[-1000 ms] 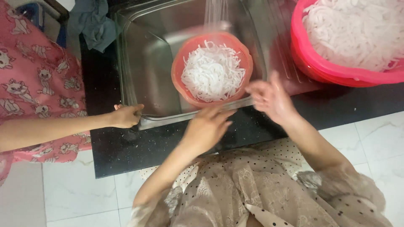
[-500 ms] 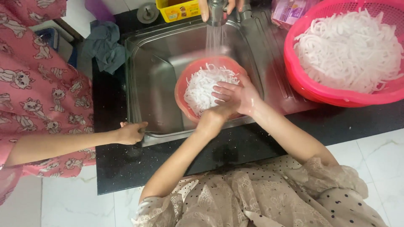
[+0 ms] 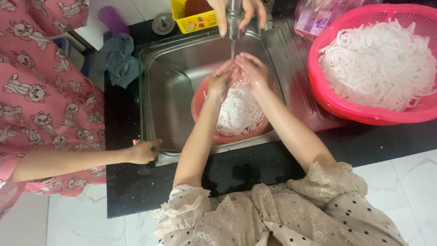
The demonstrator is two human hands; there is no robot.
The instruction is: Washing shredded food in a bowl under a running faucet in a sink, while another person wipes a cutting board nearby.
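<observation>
My left hand (image 3: 221,80) and my right hand (image 3: 253,71) meet side by side under a thin stream of water from the tap (image 3: 234,18). Neither holds anything; the fingers are loosely curled together. Below them a red strainer bowl (image 3: 202,102) full of white noodle strips (image 3: 236,114) sits in the steel sink (image 3: 168,82). Another person's hand (image 3: 241,11) grips the tap from the far side.
A big pink basket (image 3: 337,102) heaped with white noodle strips stands right of the sink. A person in pink patterned clothes stands at left, their hand (image 3: 144,151) resting on the sink's front edge. A grey cloth (image 3: 117,61) and yellow box (image 3: 193,20) lie behind.
My hands have lifted off the strainer's near rim and noodles and come together under the running water. The view shifted toward the tap.
</observation>
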